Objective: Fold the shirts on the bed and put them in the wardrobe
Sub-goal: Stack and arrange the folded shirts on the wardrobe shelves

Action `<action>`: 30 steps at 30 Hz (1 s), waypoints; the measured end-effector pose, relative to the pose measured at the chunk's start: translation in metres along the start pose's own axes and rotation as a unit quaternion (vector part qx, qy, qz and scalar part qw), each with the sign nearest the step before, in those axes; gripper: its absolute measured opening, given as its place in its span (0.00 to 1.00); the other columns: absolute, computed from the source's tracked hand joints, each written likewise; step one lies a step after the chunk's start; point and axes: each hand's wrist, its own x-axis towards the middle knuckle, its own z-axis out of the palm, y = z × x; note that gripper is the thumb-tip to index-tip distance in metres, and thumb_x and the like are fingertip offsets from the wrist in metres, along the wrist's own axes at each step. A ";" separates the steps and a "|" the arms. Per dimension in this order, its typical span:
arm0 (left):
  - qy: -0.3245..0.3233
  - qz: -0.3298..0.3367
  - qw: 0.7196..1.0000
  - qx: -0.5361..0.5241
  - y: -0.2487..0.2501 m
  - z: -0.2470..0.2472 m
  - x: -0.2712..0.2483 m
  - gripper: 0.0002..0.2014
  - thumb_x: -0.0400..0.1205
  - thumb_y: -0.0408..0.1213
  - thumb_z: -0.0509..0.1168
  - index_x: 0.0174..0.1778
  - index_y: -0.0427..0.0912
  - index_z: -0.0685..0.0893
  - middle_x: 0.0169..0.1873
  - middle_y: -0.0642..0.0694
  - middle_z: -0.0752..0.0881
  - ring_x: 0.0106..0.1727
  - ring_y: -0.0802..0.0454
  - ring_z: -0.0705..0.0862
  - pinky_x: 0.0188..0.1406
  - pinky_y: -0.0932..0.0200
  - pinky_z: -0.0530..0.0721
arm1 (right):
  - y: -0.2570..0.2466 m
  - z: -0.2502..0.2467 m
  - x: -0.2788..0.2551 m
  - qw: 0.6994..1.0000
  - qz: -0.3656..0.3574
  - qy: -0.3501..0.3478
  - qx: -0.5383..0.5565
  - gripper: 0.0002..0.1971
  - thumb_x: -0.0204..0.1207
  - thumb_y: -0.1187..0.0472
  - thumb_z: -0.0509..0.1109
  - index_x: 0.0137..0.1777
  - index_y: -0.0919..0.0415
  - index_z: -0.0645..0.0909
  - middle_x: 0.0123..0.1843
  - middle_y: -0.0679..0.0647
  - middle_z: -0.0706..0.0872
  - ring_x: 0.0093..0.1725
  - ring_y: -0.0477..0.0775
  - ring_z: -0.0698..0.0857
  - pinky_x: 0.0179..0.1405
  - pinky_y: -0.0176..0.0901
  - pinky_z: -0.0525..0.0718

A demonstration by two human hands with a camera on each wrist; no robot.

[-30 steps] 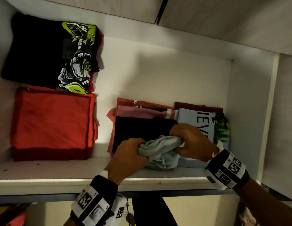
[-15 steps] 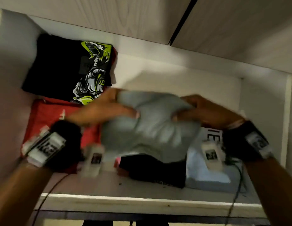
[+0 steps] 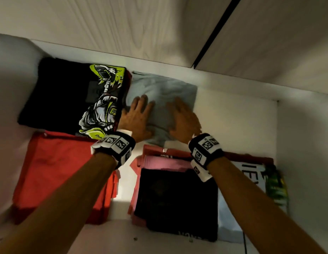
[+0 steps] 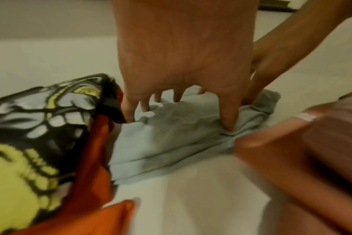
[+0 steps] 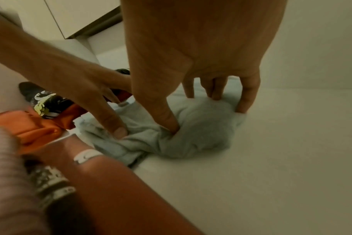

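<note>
A folded pale grey-blue shirt (image 3: 164, 88) lies on the white surface at the back of the wardrobe shelf, just right of a black shirt with a yellow-green print (image 3: 68, 94). My left hand (image 3: 139, 112) presses its left half with spread, straight fingers. My right hand (image 3: 179, 114) presses its right half the same way. In the left wrist view the fingertips (image 4: 129, 116) and thumb dig into the grey cloth (image 4: 171, 143). The right wrist view shows both thumbs pushing a crease into the shirt (image 5: 203, 132). Neither hand curls around the cloth.
The printed black shirt tops a red stack (image 3: 64, 173) at the left. In front of the grey shirt sits a pink, red and black pile (image 3: 178, 198), with a pale blue lettered shirt (image 3: 251, 171) beside it. The wardrobe side wall (image 3: 306, 143) closes the right.
Both hands gripped the bunched grey shirt at the shelf front, lifted it over the piles, and now lie flat on it at the back of the shelf.
</note>
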 end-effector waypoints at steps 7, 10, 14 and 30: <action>0.021 -0.027 0.999 -0.030 0.027 0.015 -0.012 0.49 0.66 0.64 0.76 0.83 0.56 0.68 0.87 0.39 0.53 0.84 0.35 0.59 0.71 0.32 0.75 | 0.020 -0.001 -0.006 0.998 0.040 -0.043 0.006 0.48 0.67 0.54 0.81 0.87 0.50 0.64 0.91 0.60 0.55 0.87 0.66 0.61 0.76 0.69 0.73; 0.081 -0.015 0.996 -0.032 0.019 0.002 0.003 0.47 0.69 0.66 0.74 0.84 0.54 0.69 0.86 0.39 0.56 0.85 0.36 0.59 0.74 0.31 0.71 | 0.030 -0.009 -0.007 0.998 0.026 0.016 0.051 0.41 0.71 0.54 0.78 0.85 0.52 0.70 0.89 0.62 0.62 0.85 0.67 0.65 0.78 0.67 0.73; -0.005 0.005 0.999 0.040 -0.004 -0.015 0.034 0.59 0.69 0.66 0.77 0.91 0.56 0.51 0.90 0.38 0.43 0.90 0.36 0.45 0.84 0.28 0.57 | 0.023 -0.014 0.003 0.998 0.056 -0.022 0.016 0.49 0.70 0.52 0.81 0.89 0.49 0.60 0.91 0.62 0.52 0.88 0.68 0.56 0.79 0.70 0.70; 0.113 -0.106 0.957 -0.246 0.051 -0.027 -0.096 0.33 0.70 0.53 0.76 0.69 0.42 0.78 0.64 0.39 0.81 0.64 0.35 0.82 0.59 0.43 0.82 | 0.013 -0.035 -0.143 0.984 0.124 0.018 0.130 0.15 0.69 0.52 0.75 0.56 0.46 0.87 0.47 0.48 0.92 0.50 0.56 0.90 0.50 0.47 0.87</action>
